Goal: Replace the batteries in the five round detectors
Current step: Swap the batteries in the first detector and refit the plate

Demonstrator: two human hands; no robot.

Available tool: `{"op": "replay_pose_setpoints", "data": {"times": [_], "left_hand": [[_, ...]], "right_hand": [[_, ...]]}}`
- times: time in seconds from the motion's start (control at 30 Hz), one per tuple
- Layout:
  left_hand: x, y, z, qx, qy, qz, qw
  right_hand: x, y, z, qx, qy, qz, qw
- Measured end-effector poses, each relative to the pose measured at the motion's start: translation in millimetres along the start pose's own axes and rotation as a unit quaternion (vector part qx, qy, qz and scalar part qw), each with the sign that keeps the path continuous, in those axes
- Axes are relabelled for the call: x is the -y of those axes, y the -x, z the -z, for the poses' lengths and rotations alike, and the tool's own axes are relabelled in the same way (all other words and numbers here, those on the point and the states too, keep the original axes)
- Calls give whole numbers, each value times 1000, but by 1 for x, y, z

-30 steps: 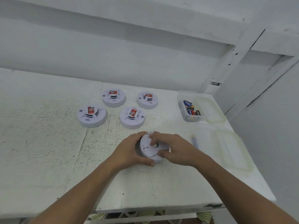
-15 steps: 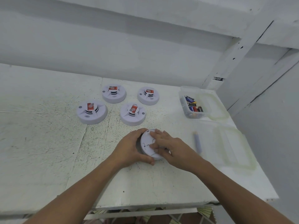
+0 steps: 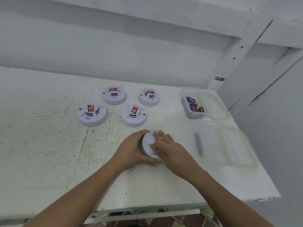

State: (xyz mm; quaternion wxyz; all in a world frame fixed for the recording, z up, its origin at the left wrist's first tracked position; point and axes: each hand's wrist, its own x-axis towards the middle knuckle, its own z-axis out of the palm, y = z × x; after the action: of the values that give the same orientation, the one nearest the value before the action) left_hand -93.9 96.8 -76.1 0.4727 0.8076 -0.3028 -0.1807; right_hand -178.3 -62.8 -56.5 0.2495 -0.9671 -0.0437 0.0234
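A white round detector (image 3: 148,143) lies back-up on the white table (image 3: 49,145) in front of me. My left hand (image 3: 131,152) grips its left rim, thumb curled under the near edge. My right hand (image 3: 167,149) lies over its right half, fingertips pressing on the back cover. Beyond it stand other detectors, face-up with red labels: one at the left (image 3: 92,113), one at the back (image 3: 114,95), one at the back right (image 3: 148,96). The nearest of them (image 3: 134,115) stands just beyond my hands.
A clear plastic box (image 3: 193,104) with several batteries stands at the right, its lid (image 3: 214,105) beside it. A second clear lid (image 3: 232,145) lies nearer. A single grey-blue battery (image 3: 199,143) lies right of my right hand. The table's front edge is close to me.
My right hand's fingers have slid leftward across the detector's back, covering more of it. The left hand keeps its grip. My view has shifted slightly.
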Motion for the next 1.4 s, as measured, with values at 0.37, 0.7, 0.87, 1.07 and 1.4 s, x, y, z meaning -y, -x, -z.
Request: {"op": "replay_pose_setpoints", "data": {"times": [0.37,0.7,0.87,1.07,1.4], "left_hand": [[3,2,-1,-7,2,-1,1000],[0,5,2,-14,42,6,999],[1,6,5,-42,110,-10,993],[5,8,4,-80,189,-20,978],[3,8,3,-126,188,15,974]], "right_hand": [[0,13,-3,-133,-235,-99,958],[-12,26,-11,-116,-260,-92,954],[-13,19,0,-127,-419,-120,891],[-7,0,10,-161,-534,-133,819],[7,-22,0,-168,-594,-218,756]]}}
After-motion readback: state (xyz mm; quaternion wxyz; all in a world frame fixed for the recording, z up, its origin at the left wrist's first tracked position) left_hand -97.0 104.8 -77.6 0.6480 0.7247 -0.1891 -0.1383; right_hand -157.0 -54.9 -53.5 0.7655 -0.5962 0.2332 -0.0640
